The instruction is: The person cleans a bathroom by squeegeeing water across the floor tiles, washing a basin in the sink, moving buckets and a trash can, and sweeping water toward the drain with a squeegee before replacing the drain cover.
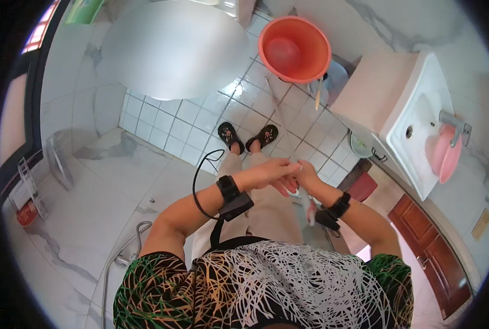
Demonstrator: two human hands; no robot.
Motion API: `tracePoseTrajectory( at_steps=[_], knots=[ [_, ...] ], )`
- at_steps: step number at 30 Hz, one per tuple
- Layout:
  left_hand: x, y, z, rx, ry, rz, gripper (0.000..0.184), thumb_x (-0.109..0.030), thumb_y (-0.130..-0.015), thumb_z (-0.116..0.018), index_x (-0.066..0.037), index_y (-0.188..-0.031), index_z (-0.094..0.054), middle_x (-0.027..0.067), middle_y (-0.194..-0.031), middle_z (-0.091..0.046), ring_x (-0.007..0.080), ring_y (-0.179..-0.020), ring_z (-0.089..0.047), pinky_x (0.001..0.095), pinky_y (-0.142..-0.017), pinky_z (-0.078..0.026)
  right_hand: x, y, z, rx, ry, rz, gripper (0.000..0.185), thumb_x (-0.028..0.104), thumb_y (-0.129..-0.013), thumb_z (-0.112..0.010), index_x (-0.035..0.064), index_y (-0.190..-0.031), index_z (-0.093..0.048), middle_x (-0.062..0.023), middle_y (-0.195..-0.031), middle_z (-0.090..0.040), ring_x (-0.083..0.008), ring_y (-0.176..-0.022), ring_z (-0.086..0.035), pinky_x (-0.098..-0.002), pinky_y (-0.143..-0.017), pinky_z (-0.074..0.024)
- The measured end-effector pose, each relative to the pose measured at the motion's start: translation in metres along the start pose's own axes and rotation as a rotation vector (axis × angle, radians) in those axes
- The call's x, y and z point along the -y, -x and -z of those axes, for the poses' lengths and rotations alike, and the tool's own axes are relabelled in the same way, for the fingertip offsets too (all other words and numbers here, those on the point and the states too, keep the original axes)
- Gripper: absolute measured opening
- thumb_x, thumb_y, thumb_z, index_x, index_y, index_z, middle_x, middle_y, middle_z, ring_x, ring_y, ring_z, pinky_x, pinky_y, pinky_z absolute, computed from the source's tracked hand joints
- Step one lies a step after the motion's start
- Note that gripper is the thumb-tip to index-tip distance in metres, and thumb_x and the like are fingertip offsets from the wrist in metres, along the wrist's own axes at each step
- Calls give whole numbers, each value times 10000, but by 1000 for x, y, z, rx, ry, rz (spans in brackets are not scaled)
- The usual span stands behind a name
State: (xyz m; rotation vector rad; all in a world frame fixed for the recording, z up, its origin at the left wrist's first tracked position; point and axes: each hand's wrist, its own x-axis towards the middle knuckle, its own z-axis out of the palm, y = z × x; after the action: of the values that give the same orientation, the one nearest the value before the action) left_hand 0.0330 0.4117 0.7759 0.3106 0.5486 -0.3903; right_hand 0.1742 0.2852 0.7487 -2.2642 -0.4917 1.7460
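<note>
A long pale pole [310, 211] slants from the tiled floor up towards my waist, its near end marked with red. The fingers of my right hand [306, 173] are wrapped round its upper part. My left hand [274, 171] reaches across beside it, fingers stretched out and apart, close to or touching the right hand; contact with the pole is hard to make out. The pole's far end rests near the floor below the orange bucket [321, 46], and no head on it shows clearly.
Wet-looking white tiles [195, 118] lie around my dark shoes [265, 136]. At right stands a white washbasin [417, 118] with a pink basin [446, 156] under its tap. A shower hose [112, 260] hangs at left, and a brown door [431, 247] is at lower right. A blurred patch covers the upper left.
</note>
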Motion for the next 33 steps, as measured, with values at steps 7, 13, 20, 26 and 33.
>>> tracePoseTrajectory(
  at_steps=[7, 13, 20, 26, 33],
  knots=[
    [6, 77, 20, -357, -31, -207, 613, -430, -784, -653, 9, -1085, -350, 125, -961, -520, 232, -838, -592, 384, -647, -541, 52, -37, -74, 55, -308, 54, 101, -2, -703, -522, -53, -790, -531, -106, -584, -540, -186, -451, -519, -277, -380, -382],
    [-7, 79, 41, -180, 490, -314, 390, -318, -829, -613, 17, -992, -499, 104, -898, -545, 221, -802, -577, 392, -686, -540, 136, -122, -93, -49, -281, 135, 56, 13, -730, -497, -21, -775, -495, -87, -544, -494, -190, -399, -472, -328, -355, -374],
    [-37, 75, 139, -362, 620, -289, 232, -295, -880, -523, -69, -826, -527, 66, -777, -600, 158, -705, -623, 260, -541, -529, 155, -240, -144, 306, 72, 242, 83, 20, -720, -507, -46, -763, -535, -126, -587, -556, -232, -479, -553, -349, -381, -403],
    [59, 86, 121, -366, 749, -411, 313, -381, -906, -487, -73, -852, -472, 1, -635, -458, 84, -488, -425, 206, -379, -341, 117, -163, -196, 42, 208, 125, 254, -3, -750, -492, -117, -970, -432, -271, -776, -575, -377, -762, -608, -446, -642, -479],
    [158, 104, 57, -352, 1023, -528, 323, -374, -904, -499, -61, -857, -435, -4, -632, -406, 81, -487, -364, 199, -387, -259, 20, -101, -250, 160, 362, 208, 226, 31, -790, -441, -146, -931, -430, -241, -667, -568, -346, -570, -617, -408, -448, -491]
  ],
)
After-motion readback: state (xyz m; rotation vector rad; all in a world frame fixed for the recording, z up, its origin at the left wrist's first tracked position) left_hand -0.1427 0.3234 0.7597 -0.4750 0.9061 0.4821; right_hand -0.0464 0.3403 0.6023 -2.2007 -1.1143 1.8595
